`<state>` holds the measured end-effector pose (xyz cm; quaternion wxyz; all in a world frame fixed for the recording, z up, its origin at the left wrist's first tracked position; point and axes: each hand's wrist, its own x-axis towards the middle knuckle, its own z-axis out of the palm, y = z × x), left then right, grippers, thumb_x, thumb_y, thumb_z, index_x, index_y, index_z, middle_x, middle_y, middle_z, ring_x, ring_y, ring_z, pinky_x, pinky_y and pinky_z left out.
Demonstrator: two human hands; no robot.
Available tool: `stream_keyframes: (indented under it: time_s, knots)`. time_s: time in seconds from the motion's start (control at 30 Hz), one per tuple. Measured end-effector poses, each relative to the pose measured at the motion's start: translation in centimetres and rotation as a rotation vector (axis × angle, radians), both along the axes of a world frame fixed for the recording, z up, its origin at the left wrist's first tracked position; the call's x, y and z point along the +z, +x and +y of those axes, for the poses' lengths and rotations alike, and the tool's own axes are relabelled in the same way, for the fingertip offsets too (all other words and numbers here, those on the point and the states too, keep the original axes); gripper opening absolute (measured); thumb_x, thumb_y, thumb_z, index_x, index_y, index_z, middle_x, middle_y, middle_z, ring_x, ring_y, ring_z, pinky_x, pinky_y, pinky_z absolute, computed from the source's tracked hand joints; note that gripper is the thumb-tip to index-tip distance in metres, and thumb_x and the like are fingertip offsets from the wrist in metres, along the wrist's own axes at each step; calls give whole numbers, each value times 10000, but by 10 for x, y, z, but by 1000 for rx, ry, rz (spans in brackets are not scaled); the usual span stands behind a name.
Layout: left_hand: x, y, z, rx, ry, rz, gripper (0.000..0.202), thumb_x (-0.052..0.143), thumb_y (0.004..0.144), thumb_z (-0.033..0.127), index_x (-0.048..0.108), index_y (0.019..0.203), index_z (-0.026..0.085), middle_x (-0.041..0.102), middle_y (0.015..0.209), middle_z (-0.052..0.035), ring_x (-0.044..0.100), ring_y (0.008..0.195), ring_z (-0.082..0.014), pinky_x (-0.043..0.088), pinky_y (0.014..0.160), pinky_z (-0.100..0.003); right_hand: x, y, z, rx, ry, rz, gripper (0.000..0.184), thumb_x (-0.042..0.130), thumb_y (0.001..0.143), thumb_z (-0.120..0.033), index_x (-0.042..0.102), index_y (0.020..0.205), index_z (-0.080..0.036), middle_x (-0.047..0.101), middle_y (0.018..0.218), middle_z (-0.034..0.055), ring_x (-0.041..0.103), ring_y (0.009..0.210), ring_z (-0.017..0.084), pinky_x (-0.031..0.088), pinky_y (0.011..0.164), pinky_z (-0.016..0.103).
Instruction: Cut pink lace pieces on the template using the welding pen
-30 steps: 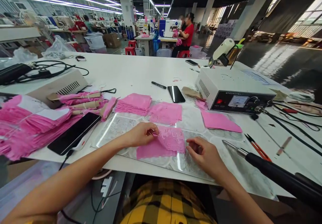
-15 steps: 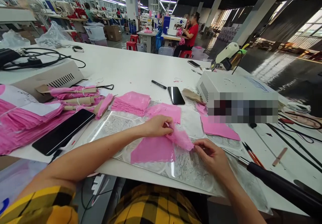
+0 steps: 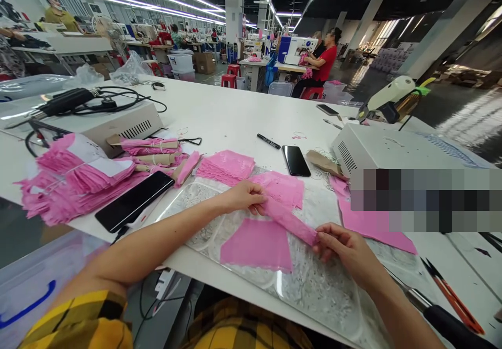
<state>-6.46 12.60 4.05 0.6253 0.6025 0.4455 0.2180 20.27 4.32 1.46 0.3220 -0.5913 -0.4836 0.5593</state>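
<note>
A narrow folded strip of pink fabric stretches between my two hands. My left hand pinches its upper left end, and my right hand grips the lower right end between thumb and fingers. Under the strip, a flat pink fabric piece lies on a clear, speckled sheet. Just behind my left hand are more pink pieces and a neat stack of pink fabric. A black-handled tool with a metal shaft lies beside my right forearm, partly hidden by it.
Tied pink bundles and a large black phone sit at the left. A smaller phone and a marker lie ahead. Grey boxes stand on the table; orange tweezers lie at right. People sit farther back.
The fabric between my hands is now drawn into a straighter, narrower strip. My right hand has moved slightly away from my left. The view has turned left, showing another person at far left.
</note>
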Motion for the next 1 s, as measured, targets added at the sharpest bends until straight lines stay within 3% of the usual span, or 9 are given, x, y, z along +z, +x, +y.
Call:
stream_keyframes:
  time_s: [0.2, 0.47, 0.8, 1.0]
  knots:
    - [1, 2, 7, 51, -102, -86, 359, 772, 730, 414, 569, 650, 129, 678, 589, -41, 704, 624, -163, 519, 561, -224, 8, -1, 7, -91, -115, 101, 539, 808, 492, -606, 607, 749, -177, 639, 541, 35, 559, 458, 126, 414, 434, 232]
    - [8, 3, 20, 106, -167, -110, 365, 795, 730, 390, 551, 655, 129, 703, 609, -92, 705, 595, -184, 529, 532, -234, 14, 1, 24, -152, -90, 140, 502, 859, 437, -521, 629, 718, -175, 605, 547, 5, 599, 534, 134, 403, 417, 207]
    - [12, -22, 12, 129, -102, -57, 395, 775, 734, 444, 542, 667, 132, 691, 601, -84, 709, 615, -189, 513, 495, -218, 13, -10, 41, -53, -143, 180, 394, 833, 508, -429, 622, 708, -164, 606, 522, 24, 534, 444, 102, 370, 368, 195]
    - [25, -31, 6, 98, 85, 21, 371, 671, 814, 466, 596, 682, 128, 700, 664, -77, 712, 691, -193, 526, 563, -239, 21, -14, 46, -3, -50, 152, 387, 821, 529, -464, 631, 705, -177, 603, 573, 13, 595, 564, 131, 428, 444, 212]
